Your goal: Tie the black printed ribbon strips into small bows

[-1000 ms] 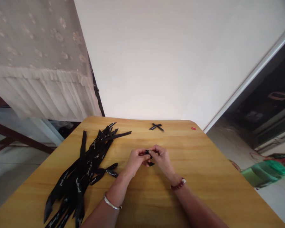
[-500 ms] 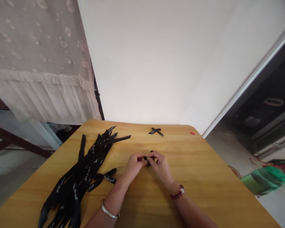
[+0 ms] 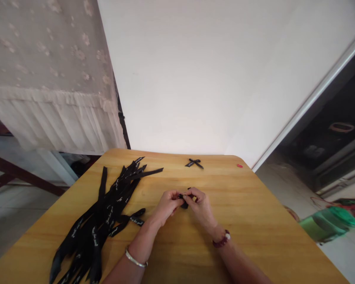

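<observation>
Near the middle of the wooden table (image 3: 242, 221), my left hand (image 3: 167, 206) pinches a small piece of black ribbon (image 3: 184, 204). My right hand (image 3: 198, 203) pinches the same ribbon from the other side, its fingertips almost touching those of the left. Much of the ribbon is hidden by the fingers. A pile of black ribbon strips (image 3: 106, 213) with white lettering lies to the left of my hands. Beyond them, toward the back edge, lies a black ribbon bow (image 3: 194, 163).
A small red object (image 3: 239, 166) lies at the table's back right. A green bottle (image 3: 328, 225) is beyond the right edge. Behind the table stands a white panel (image 3: 189, 79), with a lace cloth (image 3: 53, 79) at the left.
My left hand has turned slightly and its lower fingers have shifted. A little more black ribbon shows below the fingertips. My right hand has hardly moved.
</observation>
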A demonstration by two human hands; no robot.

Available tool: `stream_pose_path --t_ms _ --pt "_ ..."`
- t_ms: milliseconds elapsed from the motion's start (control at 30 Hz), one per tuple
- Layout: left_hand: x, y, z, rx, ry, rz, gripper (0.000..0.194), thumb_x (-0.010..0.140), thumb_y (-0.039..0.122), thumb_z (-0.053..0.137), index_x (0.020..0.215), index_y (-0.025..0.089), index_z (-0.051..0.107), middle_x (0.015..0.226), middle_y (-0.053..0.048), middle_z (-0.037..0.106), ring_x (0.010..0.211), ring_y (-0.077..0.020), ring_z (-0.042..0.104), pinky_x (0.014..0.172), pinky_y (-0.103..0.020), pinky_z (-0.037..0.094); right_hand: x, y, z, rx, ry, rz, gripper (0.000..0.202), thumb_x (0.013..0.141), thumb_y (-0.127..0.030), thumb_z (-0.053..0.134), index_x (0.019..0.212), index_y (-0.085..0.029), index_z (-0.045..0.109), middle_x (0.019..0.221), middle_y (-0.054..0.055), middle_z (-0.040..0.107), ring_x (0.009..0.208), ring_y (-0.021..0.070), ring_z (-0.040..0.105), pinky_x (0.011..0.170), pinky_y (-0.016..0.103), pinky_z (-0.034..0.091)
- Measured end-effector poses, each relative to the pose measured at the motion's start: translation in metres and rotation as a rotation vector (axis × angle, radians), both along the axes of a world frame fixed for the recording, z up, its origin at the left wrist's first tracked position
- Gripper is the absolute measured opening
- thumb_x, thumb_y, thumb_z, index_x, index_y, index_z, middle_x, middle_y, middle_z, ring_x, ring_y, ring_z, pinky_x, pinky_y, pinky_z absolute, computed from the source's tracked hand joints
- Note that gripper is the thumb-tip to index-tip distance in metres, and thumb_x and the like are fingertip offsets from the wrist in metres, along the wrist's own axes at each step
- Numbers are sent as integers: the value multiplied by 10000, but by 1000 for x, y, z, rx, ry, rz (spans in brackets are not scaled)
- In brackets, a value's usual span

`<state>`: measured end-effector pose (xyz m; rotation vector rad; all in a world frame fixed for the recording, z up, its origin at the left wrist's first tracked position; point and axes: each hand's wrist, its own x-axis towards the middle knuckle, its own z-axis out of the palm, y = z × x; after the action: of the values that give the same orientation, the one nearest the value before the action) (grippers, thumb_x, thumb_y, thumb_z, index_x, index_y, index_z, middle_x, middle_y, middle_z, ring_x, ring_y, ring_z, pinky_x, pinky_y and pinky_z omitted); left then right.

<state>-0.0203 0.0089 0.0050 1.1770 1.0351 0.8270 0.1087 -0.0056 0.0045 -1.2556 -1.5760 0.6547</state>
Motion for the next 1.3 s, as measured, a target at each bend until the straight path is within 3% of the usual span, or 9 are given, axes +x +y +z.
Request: stream_pose_path --t_ms 267,533,700,833,967,1100,1300 --pt "0 -2 5 -32 -11 42 84 600 199 565 666 151 545 427 91 377 306 -25 265 285 -163 146 -2 0 -3 -51 160 5 65 667 -164 556 628 -180 604 596 -13 575 557 119 511 494 202 377" --pt "-2 -4 7 -80 -61 -30 75 611 220 560 609 149 532 376 88 373 271 -21 256 288 -173 126 -7 -1 2 -155 434 57 51 622 -199 612 581 -170 600 546 -23 567 519 107 492 506 215 386" --pt "-4 -4 8 -251 -256 -47 106 584 183 597 591 147 498 390 70 418 274 -24 299 311 -177 98 -8 -2 6 -293 729 171 74 619 -213 638 592 -166 587 538 -35 557 499 80 475 506 197 370" --pt "-6 -2 8 -417 -467 -149 93 590 145 585 610 128 496 451 60 432 305 -2 291 327 -161 98 -4 -3 7 -436 894 248 133 596 -252 665 644 -178 565 550 -35 544 475 77 470 465 186 356" --pt "-10 -2 9 -530 -553 -233 167 679 274 540 631 119 501 473 53 409 309 1 258 322 -160 94 2 -3 10 -492 838 298 159 609 -289 651 648 -180 542 561 -23 547 429 67 425 429 183 331" --pt "-11 -5 11 -431 -526 -284 169 654 257 603 650 121 503 465 68 391 304 15 235 325 -155 71 11 -3 15 -463 683 364 131 624 -277 640 646 -178 557 570 -27 544 453 72 433 447 187 336" --pt "-7 -7 12 -237 -240 -92 177 580 238 632 607 158 475 425 77 404 290 -18 270 323 -179 71 14 2 13 -345 470 334 96 641 -234 624 603 -155 586 512 -41 524 463 74 427 474 201 336"
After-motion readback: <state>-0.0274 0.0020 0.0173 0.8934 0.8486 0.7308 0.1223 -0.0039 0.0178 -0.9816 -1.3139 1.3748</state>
